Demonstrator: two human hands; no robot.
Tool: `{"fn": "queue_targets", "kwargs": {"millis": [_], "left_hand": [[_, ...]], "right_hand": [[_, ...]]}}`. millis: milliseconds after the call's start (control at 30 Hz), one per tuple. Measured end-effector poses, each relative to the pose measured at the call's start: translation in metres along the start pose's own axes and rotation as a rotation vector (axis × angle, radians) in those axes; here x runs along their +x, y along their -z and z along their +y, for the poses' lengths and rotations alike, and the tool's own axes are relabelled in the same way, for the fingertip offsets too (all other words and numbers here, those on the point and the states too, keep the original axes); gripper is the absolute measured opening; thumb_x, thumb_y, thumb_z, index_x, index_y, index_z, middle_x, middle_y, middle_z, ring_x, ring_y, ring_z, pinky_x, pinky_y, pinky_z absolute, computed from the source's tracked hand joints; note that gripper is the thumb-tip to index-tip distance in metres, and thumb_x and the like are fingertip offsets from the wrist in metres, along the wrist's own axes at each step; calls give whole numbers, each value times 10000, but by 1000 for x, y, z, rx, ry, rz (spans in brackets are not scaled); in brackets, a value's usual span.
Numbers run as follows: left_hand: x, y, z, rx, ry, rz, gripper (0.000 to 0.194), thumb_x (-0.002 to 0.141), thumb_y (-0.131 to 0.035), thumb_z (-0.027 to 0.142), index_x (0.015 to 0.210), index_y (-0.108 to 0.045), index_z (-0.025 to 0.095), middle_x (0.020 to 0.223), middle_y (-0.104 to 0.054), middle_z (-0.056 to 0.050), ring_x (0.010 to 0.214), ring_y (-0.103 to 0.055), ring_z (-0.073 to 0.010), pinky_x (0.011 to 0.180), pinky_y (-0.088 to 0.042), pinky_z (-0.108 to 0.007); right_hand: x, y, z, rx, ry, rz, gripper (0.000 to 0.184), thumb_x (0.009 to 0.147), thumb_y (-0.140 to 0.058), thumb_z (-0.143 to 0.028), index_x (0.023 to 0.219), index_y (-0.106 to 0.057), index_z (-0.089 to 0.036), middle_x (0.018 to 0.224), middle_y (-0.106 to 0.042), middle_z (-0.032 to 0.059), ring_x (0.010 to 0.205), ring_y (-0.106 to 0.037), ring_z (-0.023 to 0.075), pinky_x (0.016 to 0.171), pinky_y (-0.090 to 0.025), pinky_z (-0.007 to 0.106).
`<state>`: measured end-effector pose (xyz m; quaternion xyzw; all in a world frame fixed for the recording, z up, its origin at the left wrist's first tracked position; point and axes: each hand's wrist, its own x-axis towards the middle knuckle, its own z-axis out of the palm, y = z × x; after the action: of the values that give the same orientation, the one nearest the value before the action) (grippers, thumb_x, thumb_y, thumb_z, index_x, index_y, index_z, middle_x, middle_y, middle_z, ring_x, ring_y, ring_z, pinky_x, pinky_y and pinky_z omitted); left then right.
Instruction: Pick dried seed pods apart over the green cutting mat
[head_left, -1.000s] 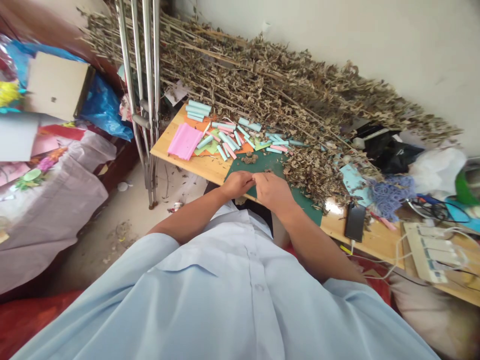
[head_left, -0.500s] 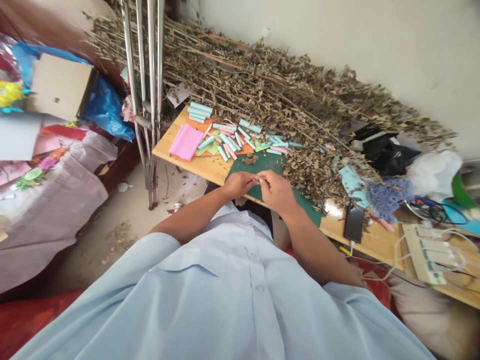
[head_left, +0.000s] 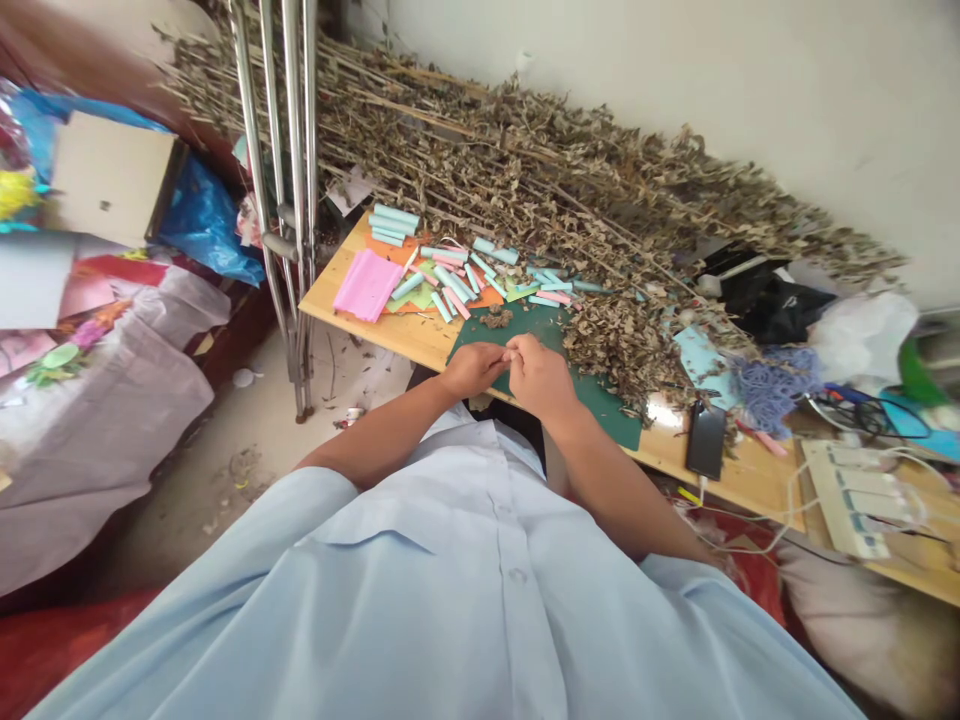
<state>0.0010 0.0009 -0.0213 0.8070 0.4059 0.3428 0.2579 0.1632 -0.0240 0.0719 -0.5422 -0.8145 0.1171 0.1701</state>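
My left hand and my right hand meet at the fingertips over the near edge of a green mat. Both are closed in a pinch; whatever lies between the fingers is too small and hidden to name. Just beyond them on the mat sits a small clump of crumbled dry leaves. To the right of my right hand a larger heap of dry leaves covers part of the mat. Rolled blue and pink paper tubes lie scattered behind, beside a stack of pink paper sheets.
Long dried leafy stalks lie along the wall. Metal crutches stand at the table's left end. On the right are a black phone on a cable, purple yarn and a white power strip.
My right hand has turned and its fingers have closed in more over the left fingertips, hiding the small thing that showed between them. The view has shifted slightly.
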Motion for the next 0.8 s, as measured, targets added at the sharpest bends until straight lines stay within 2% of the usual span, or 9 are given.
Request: {"fn": "queue_targets", "kwargs": {"millis": [100,200,300,367,500,600,800], "left_hand": [[-1,-1,-2,-28,8,19,345,1032,-485,384,894,-705,157,854,-717,-73,854,-679,-178,775,-496,-263],[-2,-2,-3,-42,11,23,334,1036,-495,390,970,-725,158,932,-751,-80,909,-702,-188,817,-514,-276],[-1,-4,-3,-49,19,29,320,1023,-539,427,1091,-727,178,1059,-771,-82,1002,-717,-203,897,-525,-295],[0,-4,-3,-39,32,19,319,1019,-549,439,1104,-728,189,1064,-775,-78,1010,-722,-205,913,-529,-300],[0,-3,-3,-27,45,6,316,1024,-536,442,1059,-733,198,1042,-776,-75,992,-724,-198,904,-533,-296],[0,-3,-3,-38,39,11,321,1024,-534,451,1053,-732,201,1055,-776,-73,998,-723,-196,913,-532,-297],[0,-2,-3,-55,41,18,315,1022,-538,447,1053,-732,201,1065,-776,-70,988,-726,-191,908,-536,-293]], "right_hand": [[0,1,-5,9,5,-4,218,966,-447,-185,1090,-626,-194,965,-765,118,872,-714,285,754,-500,361],[-1,3,7,172,-11,44,196,984,-471,-253,1080,-640,-224,996,-777,89,892,-726,256,793,-530,354],[-1,3,41,389,-182,202,233,993,-475,-332,1149,-618,-234,1024,-782,67,772,-722,202,768,-564,346],[-1,0,70,434,-314,273,259,968,-487,-344,1154,-616,-220,995,-779,68,669,-694,186,735,-573,359],[-5,-16,111,347,-348,221,215,879,-573,-317,1024,-686,-205,940,-764,72,752,-698,215,795,-567,396],[-7,-30,116,265,-301,193,233,851,-575,-278,1020,-715,-199,982,-759,89,805,-680,229,843,-555,418],[2,-49,113,211,-264,183,373,840,-581,-220,1201,-668,-190,1116,-746,98,755,-636,204,874,-544,415]]}}
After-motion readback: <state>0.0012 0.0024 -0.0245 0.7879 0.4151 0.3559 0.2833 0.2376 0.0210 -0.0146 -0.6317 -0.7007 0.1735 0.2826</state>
